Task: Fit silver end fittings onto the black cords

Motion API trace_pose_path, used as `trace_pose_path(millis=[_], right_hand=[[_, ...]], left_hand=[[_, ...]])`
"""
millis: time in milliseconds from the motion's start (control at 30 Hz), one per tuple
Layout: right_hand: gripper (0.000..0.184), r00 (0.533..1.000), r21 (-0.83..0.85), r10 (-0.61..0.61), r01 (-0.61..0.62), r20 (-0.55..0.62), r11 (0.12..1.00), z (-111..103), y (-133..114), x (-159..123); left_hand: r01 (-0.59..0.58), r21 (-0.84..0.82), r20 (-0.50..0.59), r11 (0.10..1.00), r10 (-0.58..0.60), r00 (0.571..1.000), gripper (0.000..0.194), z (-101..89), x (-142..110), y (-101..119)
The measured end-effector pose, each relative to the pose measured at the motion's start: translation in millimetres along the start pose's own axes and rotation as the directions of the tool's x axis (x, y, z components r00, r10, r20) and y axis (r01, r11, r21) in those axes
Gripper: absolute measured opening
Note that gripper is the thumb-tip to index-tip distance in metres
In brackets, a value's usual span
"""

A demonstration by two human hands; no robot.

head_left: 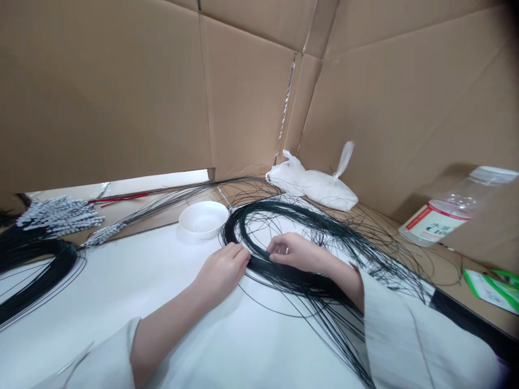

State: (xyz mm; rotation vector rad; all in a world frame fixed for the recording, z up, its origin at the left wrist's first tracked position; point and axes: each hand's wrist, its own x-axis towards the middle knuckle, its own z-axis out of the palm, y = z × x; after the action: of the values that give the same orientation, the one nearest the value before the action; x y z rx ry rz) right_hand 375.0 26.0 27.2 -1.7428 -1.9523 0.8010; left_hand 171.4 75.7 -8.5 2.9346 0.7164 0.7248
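Note:
A looped bundle of thin black cords (279, 272) lies on the white table, its loose ends fanning out to the right and toward me. My left hand (225, 270) is closed at the loop's near left edge, fingertips pressed together on the cords. Over the near side of the loop is my right hand (295, 252), its fingers curled in toward the thumb. Whatever lies between those right fingertips is too small to make out. Part of the bundle runs under my right forearm and is hidden there.
Behind the loop stand a white bowl (203, 219) and knotted white plastic bags (330, 189). At left lie another black cord bundle (40, 281) and black-and-white cord ends (60, 216). A clear labelled bottle (446, 216) and a green packet (492, 289) are at right. Cardboard walls (247, 92) enclose the table.

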Motion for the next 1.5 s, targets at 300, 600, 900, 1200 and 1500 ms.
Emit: trace_pose_path(millis=[300, 600, 900, 1200, 1500], right_hand=[[0.018, 0.998, -0.101, -0.040, 0.034, -0.051, 0.994, 0.2, -0.5, -2.9], [0.010, 0.995, -0.099, -0.051, 0.043, -0.087, 0.994, -2.3, -5.2, -5.2], [0.006, 0.998, 0.273, 0.012, -0.030, 0.068, 0.961, -2.9, -10.1, -5.9], [0.012, 0.979, 0.487, -0.051, -0.054, 0.199, 0.872, 1.3, -10.7, -9.6], [0.024, 0.977, 0.486, -0.044, -0.064, 0.208, 0.871, -7.9, -17.1, -11.1]], left_hand=[[0.053, 0.028, -0.010, 0.998, -0.052, 0.999, 0.016, -1.3, -1.4, -1.0], [0.077, 0.017, -0.021, 0.997, -0.077, 0.997, 0.018, -0.5, -2.6, -1.9], [0.011, 0.013, -0.085, 1.000, -0.010, 0.996, 0.019, -1.3, -2.4, -1.5], [-0.077, 0.026, -0.242, 0.997, 0.081, 0.967, 0.017, 1.1, -2.7, -2.4], [-0.035, -0.035, -0.219, 0.999, 0.026, 0.975, 0.015, -1.6, -4.4, -4.4]])
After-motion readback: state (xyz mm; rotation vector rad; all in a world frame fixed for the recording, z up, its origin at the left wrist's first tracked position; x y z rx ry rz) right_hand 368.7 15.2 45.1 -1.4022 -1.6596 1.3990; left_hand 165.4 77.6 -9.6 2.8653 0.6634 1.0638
